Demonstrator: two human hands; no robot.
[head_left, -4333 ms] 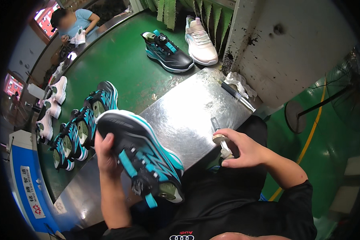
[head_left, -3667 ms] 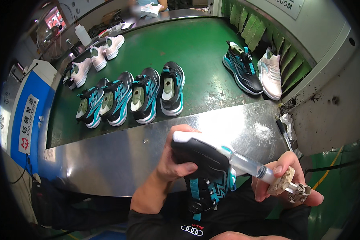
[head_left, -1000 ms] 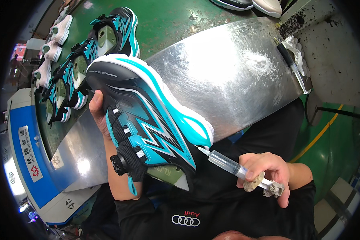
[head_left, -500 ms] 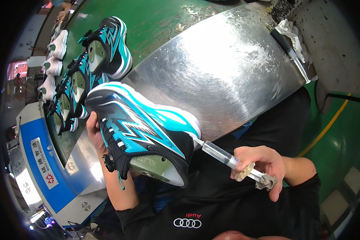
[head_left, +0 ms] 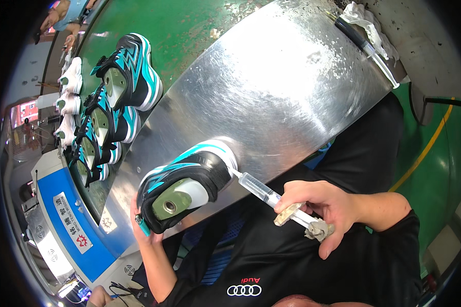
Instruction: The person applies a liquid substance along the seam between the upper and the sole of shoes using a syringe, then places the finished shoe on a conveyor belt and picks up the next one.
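Observation:
A black, turquoise and white sneaker (head_left: 189, 171) with a green shoe last (head_left: 171, 202) inside is tilted over the near edge of the metal table, its heel toward me. My left hand (head_left: 143, 225) grips it from the left side, most of the fingers hidden behind the shoe. In my right hand (head_left: 320, 207) is a clear plastic syringe (head_left: 264, 190), held with the thumb at the plunger end and fingers around the barrel flange. Its flange and plunger are wrapped in crusty, pale material. The nozzle tip meets the seam between upper and white sole at the heel.
Several matching sneakers (head_left: 130, 71) stand in a row on the green surface at the left, with pale pink shoes (head_left: 71, 77) beyond. A second syringe (head_left: 366, 51) and crumpled white paper (head_left: 371, 25) lie at the metal table's (head_left: 271, 92) far right. A blue-and-white machine (head_left: 77, 220) stands left.
My left hand has turned the sneaker and lowered it toward the table, so its heel and opening now face me. The syringe has moved slightly left, its tip staying at the heel.

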